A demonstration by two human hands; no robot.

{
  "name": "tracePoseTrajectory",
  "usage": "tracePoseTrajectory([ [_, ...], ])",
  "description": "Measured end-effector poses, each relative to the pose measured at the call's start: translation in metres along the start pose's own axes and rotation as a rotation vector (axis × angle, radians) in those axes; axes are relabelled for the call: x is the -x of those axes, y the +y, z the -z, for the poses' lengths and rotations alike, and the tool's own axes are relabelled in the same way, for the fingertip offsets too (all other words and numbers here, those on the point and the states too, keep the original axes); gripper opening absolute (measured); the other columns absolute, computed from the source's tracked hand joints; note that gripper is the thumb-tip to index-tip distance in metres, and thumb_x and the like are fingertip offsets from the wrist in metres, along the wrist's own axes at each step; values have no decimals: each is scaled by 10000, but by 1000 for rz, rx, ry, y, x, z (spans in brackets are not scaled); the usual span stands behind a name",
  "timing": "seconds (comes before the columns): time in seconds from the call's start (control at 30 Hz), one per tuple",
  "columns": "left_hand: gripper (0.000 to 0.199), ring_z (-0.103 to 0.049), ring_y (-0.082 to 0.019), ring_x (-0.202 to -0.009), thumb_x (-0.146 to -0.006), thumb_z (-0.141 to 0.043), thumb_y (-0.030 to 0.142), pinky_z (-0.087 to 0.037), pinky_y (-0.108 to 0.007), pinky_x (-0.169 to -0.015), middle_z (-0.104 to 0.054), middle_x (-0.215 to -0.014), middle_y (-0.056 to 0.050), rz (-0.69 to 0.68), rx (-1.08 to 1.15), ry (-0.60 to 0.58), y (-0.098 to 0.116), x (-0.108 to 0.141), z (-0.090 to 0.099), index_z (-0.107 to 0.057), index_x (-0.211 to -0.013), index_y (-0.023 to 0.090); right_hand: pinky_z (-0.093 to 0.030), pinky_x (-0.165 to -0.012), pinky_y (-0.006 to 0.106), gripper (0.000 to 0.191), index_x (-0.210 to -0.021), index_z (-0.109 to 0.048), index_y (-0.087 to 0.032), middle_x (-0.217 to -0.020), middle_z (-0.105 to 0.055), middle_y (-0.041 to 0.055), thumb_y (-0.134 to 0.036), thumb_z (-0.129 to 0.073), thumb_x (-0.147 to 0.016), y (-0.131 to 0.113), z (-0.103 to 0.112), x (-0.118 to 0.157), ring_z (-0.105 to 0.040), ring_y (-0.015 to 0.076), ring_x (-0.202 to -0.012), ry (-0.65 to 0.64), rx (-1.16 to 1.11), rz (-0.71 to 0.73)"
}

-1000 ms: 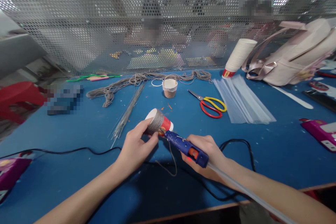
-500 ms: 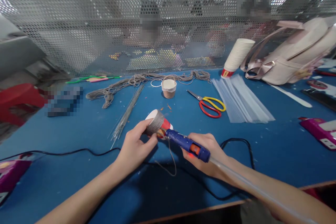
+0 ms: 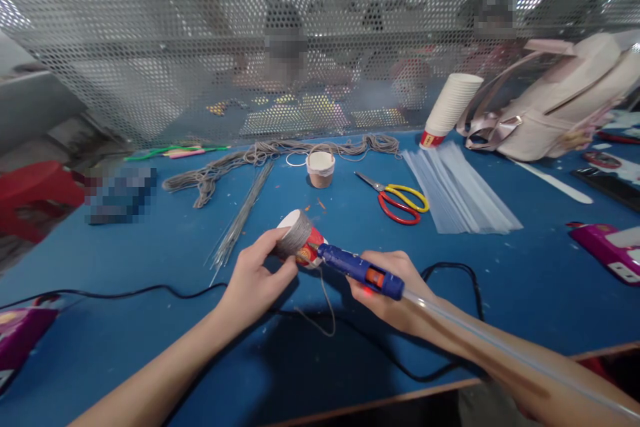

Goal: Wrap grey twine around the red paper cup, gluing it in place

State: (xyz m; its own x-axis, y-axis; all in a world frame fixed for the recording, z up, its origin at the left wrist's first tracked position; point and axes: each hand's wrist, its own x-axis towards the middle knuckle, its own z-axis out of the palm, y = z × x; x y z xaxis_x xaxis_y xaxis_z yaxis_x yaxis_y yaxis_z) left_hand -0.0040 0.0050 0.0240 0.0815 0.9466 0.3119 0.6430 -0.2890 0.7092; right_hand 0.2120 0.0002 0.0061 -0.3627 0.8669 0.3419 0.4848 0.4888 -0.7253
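My L hand [image 3: 257, 277] has its grip pinching the cup [image 3: 299, 235] over mid desk [image 3: 150, 247]; R hand [image 3: 400, 290] closed round glue gun [image 3: 353, 265], nozzle at cup's 4 o'clock. Cup stack [image 3: 450, 107], 2 o'clock.

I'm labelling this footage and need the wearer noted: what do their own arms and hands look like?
Both the left forearm and the right forearm are slim and bare, with no sleeve in view. The left hand and right hand are ungloved, with slender fingers. No watch, bracelet or ring shows on the parts in view; the nails are too small to judge.
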Motion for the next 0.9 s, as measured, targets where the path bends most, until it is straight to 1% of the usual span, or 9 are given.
tracePoseTrajectory([
  [0.1,248,-621,-142,-697,-722,-505,216,-509,-250,-674,-701,-804,-21,-15,3,-4,-1,0,1,-639,-924,162,-330,-470,203,170,-572,-442,-193,-505,-490,-37,-180,-555,-698,-2,1,-1,-394,73,-436,-31,-18,22],
  [0.27,247,-646,-152,-743,-730,-517,232,-523,-255,-714,-718,-866,-36,-36,25,-20,-7,-1,1,-636,-935,161,-305,-447,217,215,-545,-396,-202,-485,-442,-41,-153,-556,-681,-6,4,-3,-359,77,-436,-18,-26,-88],
  [0.43,240,-649,-150,-758,-734,-515,215,-522,-251,-731,-717,-866,-41,-84,5,-22,-12,-1,2,-634,-933,154,-307,-445,251,247,-549,-372,-228,-477,-442,-31,-146,-563,-682,-6,5,-3,-356,99,-427,-30,-60,-62],
  [0.5,231,-644,-146,-745,-741,-514,211,-519,-247,-724,-711,-850,-34,-104,6,-27,-13,-2,2,-634,-931,157,-307,-448,257,261,-544,-359,-233,-479,-431,-30,-155,-562,-689,-6,6,-3,-343,103,-429,-31,-77,-93],
  [0.6,212,-636,-139,-733,-750,-514,200,-513,-238,-710,-702,-836,-27,-131,13,-38,-14,-2,3,-632,-922,157,-304,-443,251,269,-530,-354,-229,-480,-408,-31,-185,-557,-701,-6,7,-4,-334,100,-430,-20,-105,-164],
  [0.7,205,-633,-141,-731,-748,-514,196,-511,-238,-709,-696,-824,-24,-132,14,-46,-15,-3,4,-632,-913,162,-297,-434,245,272,-520,-350,-222,-471,-412,-30,-184,-557,-693,-7,8,-4,-332,96,-430,-18,-119,-169],
  [0.8,213,-635,-147,-741,-737,-521,201,-512,-244,-722,-698,-832,-24,-126,20,-44,-15,-4,5,-633,-916,170,-297,-438,230,255,-518,-359,-210,-470,-410,-40,-194,-552,-683,-9,9,-5,-328,83,-436,-43,-136,-168],
  [0.9,211,-639,-150,-746,-737,-516,207,-514,-247,-726,-704,-839,-25,-117,35,-61,-16,-4,6,-635,-908,173,-288,-429,216,250,-512,-372,-201,-462,-377,-52,-236,-541,-692,-9,11,-7,-298,71,-439,-49,-148,-242],
])
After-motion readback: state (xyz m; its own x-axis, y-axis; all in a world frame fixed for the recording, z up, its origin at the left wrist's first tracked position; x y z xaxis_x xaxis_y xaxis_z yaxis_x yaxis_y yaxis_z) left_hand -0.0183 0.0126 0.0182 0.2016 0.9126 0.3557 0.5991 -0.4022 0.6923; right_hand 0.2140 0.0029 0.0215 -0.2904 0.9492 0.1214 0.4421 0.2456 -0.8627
